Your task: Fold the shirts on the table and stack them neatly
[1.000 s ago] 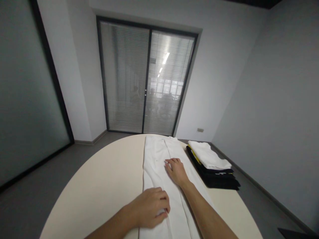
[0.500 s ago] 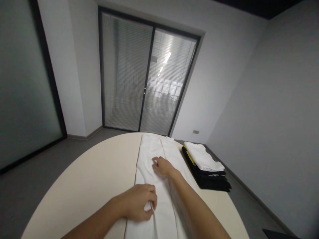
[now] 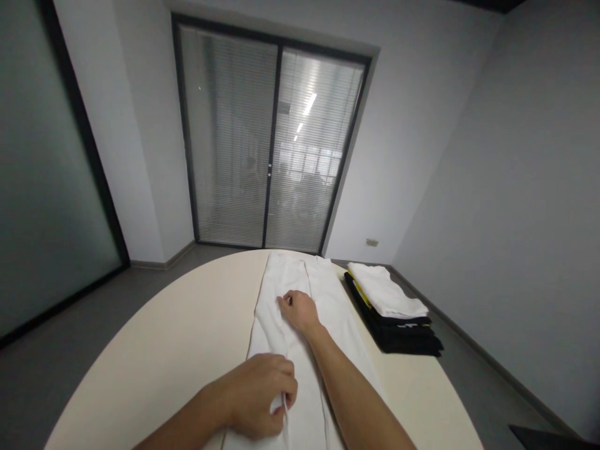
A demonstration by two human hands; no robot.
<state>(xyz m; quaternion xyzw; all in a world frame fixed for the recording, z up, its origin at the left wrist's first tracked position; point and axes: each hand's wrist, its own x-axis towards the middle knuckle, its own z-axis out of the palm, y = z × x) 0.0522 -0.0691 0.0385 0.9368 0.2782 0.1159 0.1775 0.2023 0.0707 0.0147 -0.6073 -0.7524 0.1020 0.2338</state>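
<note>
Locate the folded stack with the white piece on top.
In the head view, the folded stack lies right of centre, near the right edge of the round table, just right of the long white cloth.

Walls [image 3: 515, 206]: pale, plain. Floor [image 3: 51, 381]: grey, with skirting [image 3: 149, 265]. Glazing [image 3: 304, 206]: dark-framed, two panes, blinds [image 3: 225, 156]; strip lights [image 3: 310, 104] visible through right pane. Frosted panel [image 3: 47, 187]: black-edged, left. Table [image 3: 178, 337]: round, cream.

The left hand [image 3: 262, 394] and right hand [image 3: 300, 310] are bare, forearms [image 3: 351, 390] too.
</note>
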